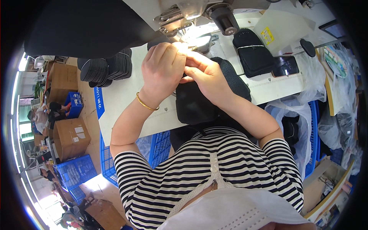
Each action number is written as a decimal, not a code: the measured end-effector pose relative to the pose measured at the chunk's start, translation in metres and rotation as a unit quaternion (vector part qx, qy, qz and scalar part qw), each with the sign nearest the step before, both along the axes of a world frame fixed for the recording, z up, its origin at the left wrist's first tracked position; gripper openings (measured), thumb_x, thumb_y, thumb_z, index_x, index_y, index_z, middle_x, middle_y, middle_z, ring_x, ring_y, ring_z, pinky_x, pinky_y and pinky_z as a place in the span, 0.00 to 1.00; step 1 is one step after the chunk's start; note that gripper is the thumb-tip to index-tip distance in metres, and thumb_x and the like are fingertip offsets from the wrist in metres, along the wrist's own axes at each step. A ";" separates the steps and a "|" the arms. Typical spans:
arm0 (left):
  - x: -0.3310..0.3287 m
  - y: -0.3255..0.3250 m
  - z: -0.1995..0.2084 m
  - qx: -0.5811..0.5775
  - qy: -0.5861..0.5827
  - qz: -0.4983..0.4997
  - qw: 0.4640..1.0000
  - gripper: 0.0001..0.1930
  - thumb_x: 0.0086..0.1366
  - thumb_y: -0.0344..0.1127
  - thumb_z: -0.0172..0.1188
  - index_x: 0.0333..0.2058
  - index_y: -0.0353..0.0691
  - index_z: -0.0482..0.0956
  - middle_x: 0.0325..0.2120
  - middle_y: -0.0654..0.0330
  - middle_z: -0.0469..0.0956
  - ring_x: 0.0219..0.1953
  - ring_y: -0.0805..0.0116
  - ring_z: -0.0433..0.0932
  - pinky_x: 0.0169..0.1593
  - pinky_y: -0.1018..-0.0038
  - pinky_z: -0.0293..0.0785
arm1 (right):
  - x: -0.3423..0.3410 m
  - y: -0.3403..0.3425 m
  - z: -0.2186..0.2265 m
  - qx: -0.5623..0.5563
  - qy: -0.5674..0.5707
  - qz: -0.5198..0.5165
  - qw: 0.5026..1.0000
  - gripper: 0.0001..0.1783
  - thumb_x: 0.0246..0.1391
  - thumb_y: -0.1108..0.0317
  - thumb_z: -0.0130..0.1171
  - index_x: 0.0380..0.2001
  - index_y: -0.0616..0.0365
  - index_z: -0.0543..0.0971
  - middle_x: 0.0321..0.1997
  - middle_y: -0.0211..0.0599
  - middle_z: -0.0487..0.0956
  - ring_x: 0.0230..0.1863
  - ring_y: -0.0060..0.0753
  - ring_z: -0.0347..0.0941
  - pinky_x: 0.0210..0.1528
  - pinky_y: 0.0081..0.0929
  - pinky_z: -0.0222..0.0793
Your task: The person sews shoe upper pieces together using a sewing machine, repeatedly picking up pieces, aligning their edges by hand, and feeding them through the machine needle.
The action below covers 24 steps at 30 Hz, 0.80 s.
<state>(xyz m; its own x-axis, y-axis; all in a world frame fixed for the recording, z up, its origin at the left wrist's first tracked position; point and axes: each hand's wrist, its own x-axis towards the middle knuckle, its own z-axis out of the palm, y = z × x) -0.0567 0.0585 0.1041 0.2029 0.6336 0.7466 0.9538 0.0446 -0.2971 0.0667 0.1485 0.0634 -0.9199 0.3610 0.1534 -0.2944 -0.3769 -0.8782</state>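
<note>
Just in front of the lit needle area of a sewing machine (174, 28), my two hands meet. My left hand (163, 69), with a gold bangle on its wrist, is closed, fingers curled toward the light. Against it, my right hand (209, 78) has its thumb and fingers pinched together. Whatever the fingertips hold is hidden by the hands and the glare. Below them a black fabric piece (195, 103) lies at the table's near edge, partly under my right hand. Another black piece with a mesh-like surface (234, 80) lies beside my right forearm.
Bundled black fabric pieces (107, 69) stand on the left of the white table (134, 111). A tied black stack (253, 55) and a phone (285, 66) lie at right. Blue crates (159, 147) and a plastic-lined bin (306, 122) flank me. Cartons (71, 138) stand on the floor; people sit far left.
</note>
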 end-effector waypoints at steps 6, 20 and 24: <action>0.000 0.000 -0.004 0.008 -0.016 0.008 1.000 0.13 0.43 0.31 0.61 0.31 0.36 0.78 0.28 0.59 0.77 0.35 0.63 0.78 0.36 0.70 0.77 | 0.002 0.000 -0.002 -0.007 -0.006 -0.002 1.000 0.23 0.63 0.75 0.49 0.61 0.65 0.70 0.57 0.39 0.78 0.54 0.25 0.75 0.47 0.24 0.78; 0.020 -0.026 0.009 -0.064 -0.199 -0.015 0.978 0.18 0.46 0.19 0.65 0.40 0.32 0.83 0.37 0.55 0.80 0.36 0.58 0.78 0.40 0.68 0.76 | 0.014 0.002 0.001 0.062 -0.043 0.000 0.997 0.14 0.64 0.73 0.51 0.51 0.64 0.76 0.41 0.31 0.80 0.41 0.17 0.76 0.42 0.20 0.79; 0.020 -0.022 -0.001 -0.044 -0.136 -0.016 0.990 0.21 0.42 0.23 0.63 0.40 0.33 0.82 0.37 0.59 0.77 0.35 0.61 0.77 0.38 0.69 0.77 | 0.017 0.002 0.002 0.055 -0.039 0.002 0.998 0.13 0.64 0.73 0.48 0.48 0.65 0.78 0.40 0.31 0.80 0.40 0.17 0.76 0.39 0.21 0.80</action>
